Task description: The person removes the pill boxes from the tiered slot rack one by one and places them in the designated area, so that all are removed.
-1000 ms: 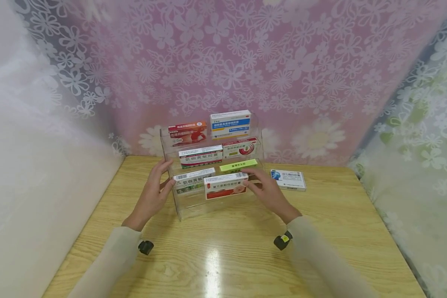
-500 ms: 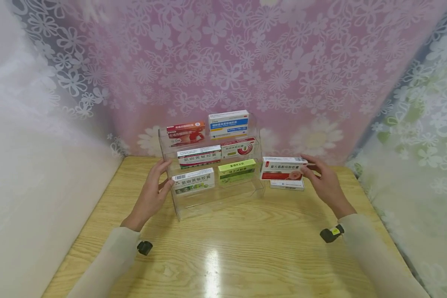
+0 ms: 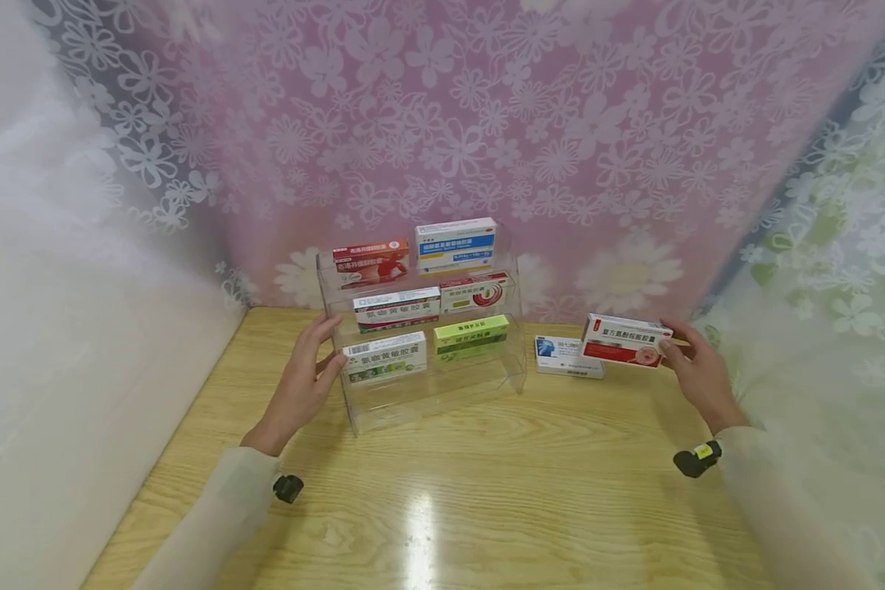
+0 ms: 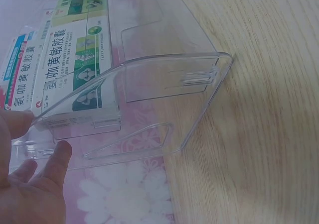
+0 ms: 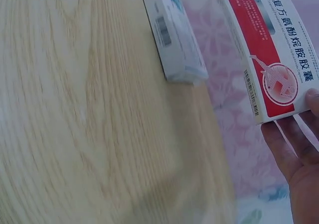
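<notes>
The red-and-white box (image 3: 625, 341) has just come off the clear stand (image 3: 435, 401), so one box fewer sits there. The right hand (image 3: 698, 371) pinches its end, the box reaching left from that grip; a flat box (image 3: 558, 358) lies farther left. The left hand (image 3: 302, 389) grips the stand's side.

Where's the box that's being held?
In the head view, the held box is right of the clear rack, in the right hand, partly hiding the white box on the table.

Pale sleeves (image 3: 214, 512) end beside black wrist cameras (image 3: 289, 489), the right with a yellow label (image 3: 704, 451).
</notes>
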A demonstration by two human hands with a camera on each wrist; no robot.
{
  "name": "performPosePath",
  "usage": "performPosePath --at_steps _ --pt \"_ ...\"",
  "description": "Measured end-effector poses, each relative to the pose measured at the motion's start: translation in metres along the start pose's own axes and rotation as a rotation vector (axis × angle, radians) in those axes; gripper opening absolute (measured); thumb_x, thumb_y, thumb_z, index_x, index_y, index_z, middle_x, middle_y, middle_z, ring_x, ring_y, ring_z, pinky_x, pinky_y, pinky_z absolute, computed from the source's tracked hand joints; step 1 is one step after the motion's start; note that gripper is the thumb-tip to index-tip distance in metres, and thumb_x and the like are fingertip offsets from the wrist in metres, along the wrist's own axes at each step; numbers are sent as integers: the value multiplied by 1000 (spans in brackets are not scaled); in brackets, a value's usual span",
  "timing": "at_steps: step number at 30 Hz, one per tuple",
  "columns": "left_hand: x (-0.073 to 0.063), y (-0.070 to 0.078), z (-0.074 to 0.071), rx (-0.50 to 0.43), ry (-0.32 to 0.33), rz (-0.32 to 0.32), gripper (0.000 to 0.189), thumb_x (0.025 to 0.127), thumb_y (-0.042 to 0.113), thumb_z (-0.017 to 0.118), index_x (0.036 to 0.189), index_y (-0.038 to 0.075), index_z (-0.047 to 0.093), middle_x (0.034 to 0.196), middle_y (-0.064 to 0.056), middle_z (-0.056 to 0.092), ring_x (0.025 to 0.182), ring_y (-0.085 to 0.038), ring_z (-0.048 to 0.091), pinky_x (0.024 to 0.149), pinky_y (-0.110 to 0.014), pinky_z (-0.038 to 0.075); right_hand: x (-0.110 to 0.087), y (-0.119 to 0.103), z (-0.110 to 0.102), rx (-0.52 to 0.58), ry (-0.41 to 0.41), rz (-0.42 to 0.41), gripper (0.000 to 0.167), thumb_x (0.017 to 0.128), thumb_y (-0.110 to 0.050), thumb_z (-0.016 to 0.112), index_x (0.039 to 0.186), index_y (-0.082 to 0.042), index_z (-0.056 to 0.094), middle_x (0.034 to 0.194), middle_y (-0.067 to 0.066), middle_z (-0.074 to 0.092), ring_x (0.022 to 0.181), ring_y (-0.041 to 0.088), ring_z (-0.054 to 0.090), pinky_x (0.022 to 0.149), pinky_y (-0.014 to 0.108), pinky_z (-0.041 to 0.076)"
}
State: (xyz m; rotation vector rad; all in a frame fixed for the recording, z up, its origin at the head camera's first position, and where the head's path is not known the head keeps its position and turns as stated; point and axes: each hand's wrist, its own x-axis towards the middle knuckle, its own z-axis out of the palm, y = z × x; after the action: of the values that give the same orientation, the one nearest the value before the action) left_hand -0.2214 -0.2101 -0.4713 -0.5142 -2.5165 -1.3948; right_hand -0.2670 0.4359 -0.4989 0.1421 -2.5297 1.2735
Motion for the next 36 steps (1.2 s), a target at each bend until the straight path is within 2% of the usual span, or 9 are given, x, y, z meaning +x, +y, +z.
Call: performPosePath --at_steps 6,13,15,17,19,21,24,30,36 --pt "0 -2 0 -10 -1 -4 61 116 13 55 172 18 32 181 -20 11 160 -48 31 120 -62 49 -4 19 -18 -29 -34 58 52 117 -17 50 165 2 41 144 30 53 97 -22 56 79 6 59" --pt "1 -1 -1 7 2 -4 60 116 14 55 172 17 32 181 -19 12 160 -47 32 119 -62 50 -9 44 -28 -97 -113 164 54 119 -21 45 166 4 37 151 42 49 94 -20 53 72 8 59" --pt "1 -1 -1 10 3 -3 60 116 14 55 172 17 32 181 -19 12 160 -47 32 118 -62 51 -9 49 -28 -131 -118 202 55 119 -24 44 166 4 36 152 44 49 98 -4 64 69 7 56" --pt "1 -1 -1 12 5 2 61 116 14 55 172 16 32 180 -20 13 160 -47 33 117 -62 51 -9 53 -26 -170 -118 243 57 120 -28 42 167 3 35 154 44 48 111 22 70 69 10 55" --pt "1 -1 -1 10 5 5 61 115 13 56 172 16 32 180 -21 13 160 -47 33 117 -63 51 -9 57 -23 -191 -124 273 60 120 -30 42 169 2 31 158 44 43 128 50 63 84 26 63" --pt "1 -2 -1 12 6 4 61 115 13 55 172 17 32 180 -21 13 160 -48 33 117 -63 52 -9 61 -20 -192 -148 291 66 119 -35 43 171 1 25 165 43 34 142 64 47 101 51 63" --pt "1 -2 -1 13 5 -1 61 116 14 55 172 17 31 180 -21 12 159 -48 33 117 -62 52 -12 65 -12 -204 -180 238 70 117 -36 52 168 7 28 166 44 29 146 70 36 111 82 41" --pt "1 -1 0 6 4 6 61 116 14 55 172 17 32 180 -21 12 159 -49 33 117 -62 51 -23 67 5 -343 -151 43 62 102 -24 80 144 15 58 152 48 42 138 68 38 109 84 35" --pt "1 0 -1 4 2 -1 61 116 12 55 172 16 32 180 -22 12 160 -48 33 118 -64 51 -23 63 15 -376 -141 32 53 101 -11 77 143 15 58 153 49 40 138 71 37 111 85 34"
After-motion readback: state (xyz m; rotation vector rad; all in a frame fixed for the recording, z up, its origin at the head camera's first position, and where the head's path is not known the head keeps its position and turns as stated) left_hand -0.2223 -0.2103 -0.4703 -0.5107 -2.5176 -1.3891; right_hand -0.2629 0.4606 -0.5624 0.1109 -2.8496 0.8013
